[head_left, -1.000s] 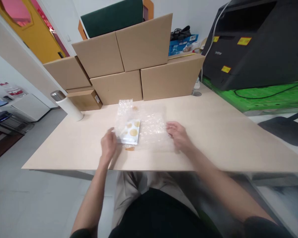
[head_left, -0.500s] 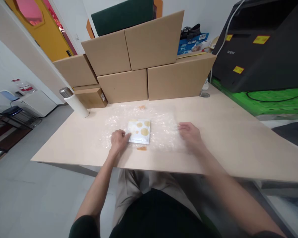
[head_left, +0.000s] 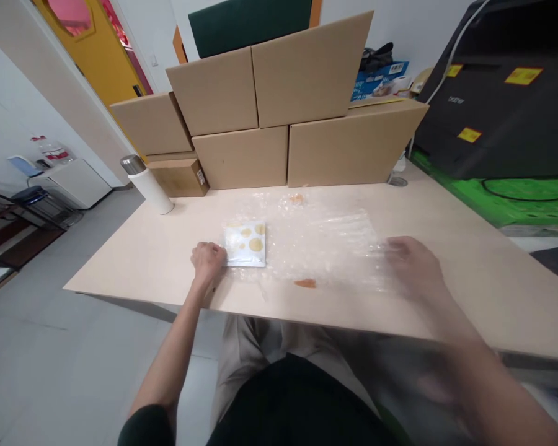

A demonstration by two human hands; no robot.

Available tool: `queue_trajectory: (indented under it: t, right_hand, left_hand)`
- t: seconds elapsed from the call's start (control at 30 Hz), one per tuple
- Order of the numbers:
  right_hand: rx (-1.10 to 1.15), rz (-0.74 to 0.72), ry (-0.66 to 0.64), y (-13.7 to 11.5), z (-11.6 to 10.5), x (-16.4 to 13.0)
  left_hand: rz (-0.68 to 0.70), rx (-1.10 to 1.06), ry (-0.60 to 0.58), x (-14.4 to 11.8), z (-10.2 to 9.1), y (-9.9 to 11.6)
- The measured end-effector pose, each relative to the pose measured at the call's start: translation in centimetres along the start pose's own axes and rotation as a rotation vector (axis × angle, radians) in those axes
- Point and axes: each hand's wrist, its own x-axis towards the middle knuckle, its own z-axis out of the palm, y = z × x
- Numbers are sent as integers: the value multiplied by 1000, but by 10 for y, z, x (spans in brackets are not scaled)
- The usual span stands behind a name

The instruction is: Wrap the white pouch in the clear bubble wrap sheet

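Note:
A flat white packet [head_left: 245, 244] with gold round spots lies towards the left end of a clear bubble wrap sheet [head_left: 325, 241]. My left hand [head_left: 208, 261] is closed at the packet's left edge, thumb and fingers pressed together there; whether they pinch the wrap too, I cannot tell. Blurred by motion, my right hand [head_left: 413, 266] has its fingers closed on the right end of the sheet, which is drawn into creases towards it. One piece of orange tape [head_left: 305, 283] sits at the sheet's near edge, another [head_left: 296, 198] at its far edge.
Cardboard boxes [head_left: 242, 158] are stacked along the back of the table [head_left: 121, 257]. A white bottle with a metal cap [head_left: 151, 189] stands at the left. Beyond the right edge, a dark machine [head_left: 488, 111] rests on a green surface [head_left: 506, 201].
My right hand has moved right, and the bubble wrap with its tape has shifted and stretched out that way. My left hand and the packet have moved left.

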Motion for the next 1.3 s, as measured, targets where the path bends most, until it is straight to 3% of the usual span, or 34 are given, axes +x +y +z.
queue_trajectory:
  t: [0.07, 0.13, 0.2, 0.3, 0.43, 0.57, 0.7, 0.83, 0.93, 1.03, 1.1, 1.17, 1.23, 1.3]
  right_hand:
    - [-85, -249, 98, -13, 5, -6]
    - [-56, -463, 108, -39, 19, -17]
    - [-1, -624, -35, -72, 43, -31]
    - [8, -815, -366, -121, 90, -54]
    - [-179, -894, -646, -152, 151, -77]
    - [-209, -833, -713, -150, 179, -85]
    - [94, -717, -760, -143, 173, -79]
    - [499, -342, -813, -139, 155, -69]
    - [744, 23, -851, -129, 139, -64]
    - [880, 223, -826, -109, 119, -60]
    - [872, 242, -792, -92, 105, -58]
    - [742, 149, -645, -76, 94, -54]
    - [535, -53, -392, -67, 88, -49]
    - [325, -307, -261, -66, 89, -45]
  left_hand:
    - [-14, 20, -6, 1, 2, 0]
    - [-18, 16, -32, 2, 3, 1]
    - [-29, 3, -44, 4, 4, 1]
    - [-55, -21, -43, 8, 4, 1]
    - [-79, -74, -65, 12, 2, -3]
    - [-14, -166, -38, 1, -8, -5]
    - [171, -436, 29, -22, -25, 18]
    - [415, -677, -60, -41, -28, 63]
    - [615, -585, -163, -48, -13, 90]
    - [615, -294, -250, -55, 12, 103]
    - [577, -94, -266, -64, 26, 106]
    - [596, 58, -242, -72, 35, 109]
    - [634, 145, -188, -79, 40, 112]
    - [649, 166, -178, -80, 42, 114]
